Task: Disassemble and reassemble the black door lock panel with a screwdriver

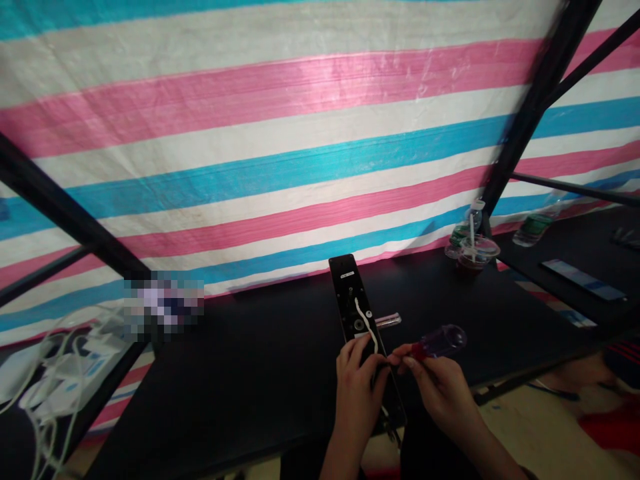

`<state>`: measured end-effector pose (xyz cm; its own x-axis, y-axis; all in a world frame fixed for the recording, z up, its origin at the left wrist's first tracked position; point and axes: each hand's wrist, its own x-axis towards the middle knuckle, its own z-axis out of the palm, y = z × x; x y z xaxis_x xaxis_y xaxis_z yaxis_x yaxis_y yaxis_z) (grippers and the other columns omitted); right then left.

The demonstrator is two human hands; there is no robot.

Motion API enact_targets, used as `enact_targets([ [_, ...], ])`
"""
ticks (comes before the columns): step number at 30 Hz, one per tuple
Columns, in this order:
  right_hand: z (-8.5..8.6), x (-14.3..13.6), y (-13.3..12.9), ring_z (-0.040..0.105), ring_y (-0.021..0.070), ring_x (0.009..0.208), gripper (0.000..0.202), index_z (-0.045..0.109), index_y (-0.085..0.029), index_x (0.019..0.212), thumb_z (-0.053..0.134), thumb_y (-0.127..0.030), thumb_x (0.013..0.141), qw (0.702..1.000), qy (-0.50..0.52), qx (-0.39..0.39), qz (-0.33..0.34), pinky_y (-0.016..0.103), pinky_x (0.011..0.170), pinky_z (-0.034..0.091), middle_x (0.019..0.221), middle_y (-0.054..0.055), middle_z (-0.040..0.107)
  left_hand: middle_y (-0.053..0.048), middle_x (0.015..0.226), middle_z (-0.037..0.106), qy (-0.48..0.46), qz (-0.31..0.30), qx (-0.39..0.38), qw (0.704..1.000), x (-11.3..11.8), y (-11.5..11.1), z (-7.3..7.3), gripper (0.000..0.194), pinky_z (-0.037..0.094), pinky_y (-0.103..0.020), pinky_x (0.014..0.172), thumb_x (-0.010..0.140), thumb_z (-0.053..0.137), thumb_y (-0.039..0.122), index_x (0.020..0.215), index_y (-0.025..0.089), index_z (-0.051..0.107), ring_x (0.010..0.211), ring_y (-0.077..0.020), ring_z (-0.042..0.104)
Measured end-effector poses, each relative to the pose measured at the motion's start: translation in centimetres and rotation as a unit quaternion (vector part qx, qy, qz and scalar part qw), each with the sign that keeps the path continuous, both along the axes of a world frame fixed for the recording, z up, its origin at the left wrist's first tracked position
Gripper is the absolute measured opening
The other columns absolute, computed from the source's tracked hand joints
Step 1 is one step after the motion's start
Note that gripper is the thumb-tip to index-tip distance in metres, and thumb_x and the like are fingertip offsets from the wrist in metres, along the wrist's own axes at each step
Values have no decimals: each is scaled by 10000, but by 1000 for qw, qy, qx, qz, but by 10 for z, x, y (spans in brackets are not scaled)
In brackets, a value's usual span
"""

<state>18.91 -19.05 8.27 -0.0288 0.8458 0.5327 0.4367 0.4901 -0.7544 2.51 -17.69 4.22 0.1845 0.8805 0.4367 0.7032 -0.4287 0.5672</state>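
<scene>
1. The left hand (360, 380) rests over the panel (352, 309) on the table (240, 373); whether it pinches anything cannot be told.
2. The right hand (440, 387) pinches the screwdriver (444, 341); keeping the panel steady should help.

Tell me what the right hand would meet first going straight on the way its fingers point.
The right hand would likely meet the left hand first, near its thumb tip, over the black panel; whether they already touch is unclear.

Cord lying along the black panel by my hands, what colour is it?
The cord is white; it shows best in the head view.
</scene>
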Motion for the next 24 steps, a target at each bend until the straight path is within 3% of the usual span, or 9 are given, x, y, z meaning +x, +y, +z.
enact_targets([
  [4, -4, 0, -2, 762, 186, 780, 241, 726, -219, 877, 510, -229, 982, 999, -24, 21, 2, 230, 717, 599, 874, 56, 782, -42, 1360, 617, 0, 1, -2, 1000, 0, -1, -1, 160, 490, -510, 1015, 853, 693, 130, 922, 270, 733, 1259, -280, 516],
  [11, -11, -2, -7, 741, 188, 900, 214, 676, -211, 1046, 469, -205, 990, 999, -2, 19, 36, 248, 781, 609, 1020, 90, 747, -47, 1342, 633, 7, 6, 3, 1000, 1, -1, 1, 184, 510, -504, 1005, 855, 698, 146, 972, 281, 742, 1249, -278, 536],
  [20, -2, 0, -2, 744, 188, 845, 238, 687, -214, 997, 448, -224, 996, 999, -25, 23, 37, 255, 748, 610, 957, 88, 756, -58, 1341, 640, 12, 2, 23, 1000, 0, 0, 2, 240, 527, -508, 997, 846, 709, 140, 1020, 296, 763, 1235, -278, 553],
  [24, -2, 4, -4, 741, 191, 786, 242, 695, -219, 853, 505, -287, 988, 1000, -10, 15, 3, 250, 714, 594, 880, 67, 762, -61, 1358, 635, 11, -4, 31, 999, -1, 0, 1, 222, 530, -523, 992, 851, 700, 127, 979, 292, 776, 1241, -282, 551],
])
